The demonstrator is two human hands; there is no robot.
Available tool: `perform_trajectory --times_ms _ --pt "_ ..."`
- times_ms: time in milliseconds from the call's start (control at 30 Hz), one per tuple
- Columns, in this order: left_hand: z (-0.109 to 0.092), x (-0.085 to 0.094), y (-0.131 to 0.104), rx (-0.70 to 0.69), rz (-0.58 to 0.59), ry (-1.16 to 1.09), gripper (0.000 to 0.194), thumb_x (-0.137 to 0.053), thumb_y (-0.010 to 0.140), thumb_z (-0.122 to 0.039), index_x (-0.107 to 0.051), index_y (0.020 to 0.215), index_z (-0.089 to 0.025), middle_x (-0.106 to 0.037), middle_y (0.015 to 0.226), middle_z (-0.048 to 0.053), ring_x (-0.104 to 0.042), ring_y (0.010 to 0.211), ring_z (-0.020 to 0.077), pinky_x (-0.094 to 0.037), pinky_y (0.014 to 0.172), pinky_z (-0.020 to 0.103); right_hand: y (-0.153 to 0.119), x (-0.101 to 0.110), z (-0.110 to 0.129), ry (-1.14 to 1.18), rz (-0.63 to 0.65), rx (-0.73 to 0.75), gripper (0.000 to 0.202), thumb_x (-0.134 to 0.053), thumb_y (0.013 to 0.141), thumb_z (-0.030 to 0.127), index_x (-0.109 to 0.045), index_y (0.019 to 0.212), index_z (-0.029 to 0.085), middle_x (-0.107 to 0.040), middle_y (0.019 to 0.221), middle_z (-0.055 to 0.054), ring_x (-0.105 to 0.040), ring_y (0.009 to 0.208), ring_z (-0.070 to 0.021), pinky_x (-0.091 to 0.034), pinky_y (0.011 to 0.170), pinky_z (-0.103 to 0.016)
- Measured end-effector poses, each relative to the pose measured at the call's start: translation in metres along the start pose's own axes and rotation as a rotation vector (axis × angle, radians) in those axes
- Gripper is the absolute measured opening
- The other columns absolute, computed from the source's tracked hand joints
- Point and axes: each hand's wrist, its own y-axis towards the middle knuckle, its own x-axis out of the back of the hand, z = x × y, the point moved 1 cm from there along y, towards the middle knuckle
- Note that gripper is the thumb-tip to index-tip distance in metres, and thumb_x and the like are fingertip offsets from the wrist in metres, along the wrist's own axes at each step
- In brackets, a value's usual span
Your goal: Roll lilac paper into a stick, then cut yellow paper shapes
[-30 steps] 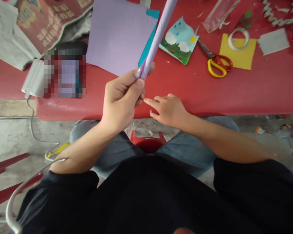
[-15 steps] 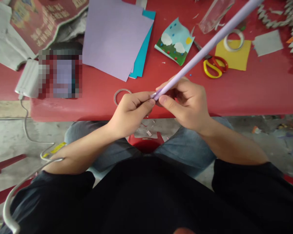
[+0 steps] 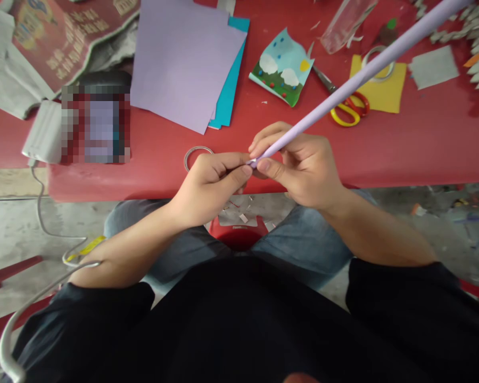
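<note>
A long, thin lilac paper tube point(image 3: 335, 98) slants from the upper right down to my fingers above the table's near edge. My left hand point(image 3: 211, 183) pinches its lower tip between thumb and forefinger. Just above that, my right hand point(image 3: 301, 167) closes around the tube, thumb in front and fingers behind. A small pale spot shows at the tip where both hands meet. Partly behind my left hand lies a thin roll of tape point(image 3: 186, 158). Scissors point(image 3: 345, 113) with red and yellow handles rest beyond the tube, which crosses close above them.
Lilac sheets point(image 3: 183, 64) and teal sheets point(image 3: 229, 98) lie at the back left, beside a pixelated phone-like thing point(image 3: 99, 130) and a white power bank point(image 3: 43, 133). A painted card point(image 3: 283, 69), white tape roll point(image 3: 387, 74) and yellow paper point(image 3: 395, 98) sit further back. A cable point(image 3: 42, 213) hangs left.
The tube's far end has swung right and tilted lower. My right hand's fingers have shifted on the tube, while my left hand keeps its pinch near the tip.
</note>
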Motion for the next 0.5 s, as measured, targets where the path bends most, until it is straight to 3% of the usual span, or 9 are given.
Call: perform_trajectory --times_ms 167,267,333,500 --pt "0.007 -0.004 -0.002 -0.079 -0.138 0.056 0.018 -0.069 0.1 -0.03 -0.075 0.112 -0.018 -0.074 0.094 0.006 -0.07 0.08 0.0159 -0.056 0.069 0.028 -0.001 -0.001 0.001 -0.052 -0.03 0.076 0.013 -0.072 0.102 0.039 -0.078 0.108 0.03 -0.08 0.111 -0.003 -0.077 0.108 -0.0242 -0.066 0.096 -0.045" --pt "0.006 -0.005 -0.006 -0.204 -0.345 0.209 0.014 -0.078 0.095 -0.03 -0.073 0.106 -0.022 -0.073 0.107 0.007 -0.069 0.099 0.0203 -0.058 0.086 0.035 -0.003 -0.001 0.004 -0.157 -0.086 0.115 0.014 -0.069 0.104 0.038 -0.078 0.11 0.029 -0.081 0.11 -0.003 -0.079 0.107 -0.025 -0.066 0.097 -0.046" --pt "0.004 -0.005 -0.009 -0.258 -0.427 0.25 0.014 -0.081 0.093 -0.032 -0.071 0.096 -0.023 -0.071 0.101 0.006 -0.067 0.097 0.0201 -0.058 0.086 0.036 -0.003 -0.001 0.008 -0.246 -0.131 0.178 0.013 -0.068 0.104 0.036 -0.078 0.11 0.029 -0.082 0.108 -0.003 -0.08 0.105 -0.0252 -0.066 0.096 -0.046" --pt "0.001 -0.012 -0.01 -0.181 -0.319 0.026 0.018 -0.079 0.097 -0.038 -0.075 0.097 -0.02 -0.072 0.086 0.004 -0.065 0.075 0.0138 -0.054 0.068 0.031 -0.006 -0.001 0.019 -0.444 -0.167 0.369 0.015 -0.071 0.1 0.024 -0.077 0.113 0.027 -0.084 0.11 -0.004 -0.082 0.101 -0.0239 -0.067 0.089 -0.042"
